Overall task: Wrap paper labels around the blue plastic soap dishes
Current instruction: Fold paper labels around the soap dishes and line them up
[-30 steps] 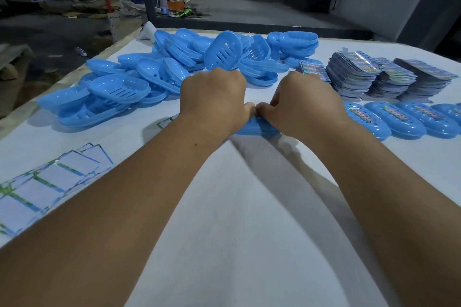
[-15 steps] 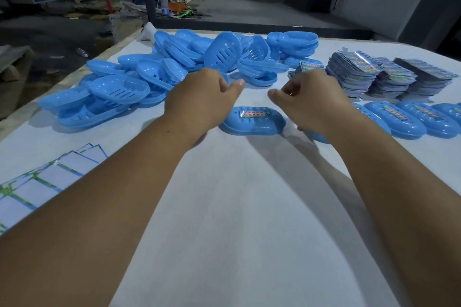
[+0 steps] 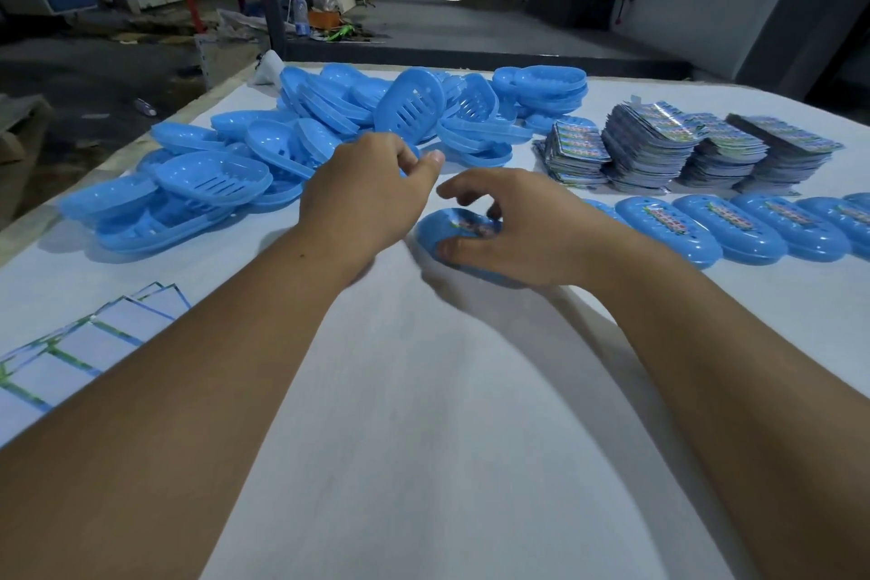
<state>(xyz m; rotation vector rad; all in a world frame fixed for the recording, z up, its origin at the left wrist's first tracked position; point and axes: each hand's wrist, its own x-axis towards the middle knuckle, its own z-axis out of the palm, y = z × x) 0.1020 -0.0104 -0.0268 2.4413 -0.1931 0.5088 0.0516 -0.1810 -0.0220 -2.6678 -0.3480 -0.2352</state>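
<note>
- Leftmost on my feed, flat paper sheets with blue and green edges lie fanned out at the near left edge of the white table.
- Beyond them, a loose pile of unwrapped blue soap dishes spreads across the far left of the table; some lie flat, some lean on edge, and one slotted tray stands nearly upright near the top of the heap.
- Next comes the left hand, held just above the table at the near edge of the pile. Its fingers are loosely curled with the thumb stretched forward, and I see nothing held in it.
- Right of centre, the right hand rests on a labelled soap dish that lies on the table just beside the left hand. Thumb and fingers curl around its near and far sides, the index finger lifted clear; the printed label shows between the fingers, blurred.
- Further right, a row of finished dishes, each with a printed label across its top, lies side by side and runs to the right edge of view.
- Behind that row, several stacks of printed labels stand close together.
</note>
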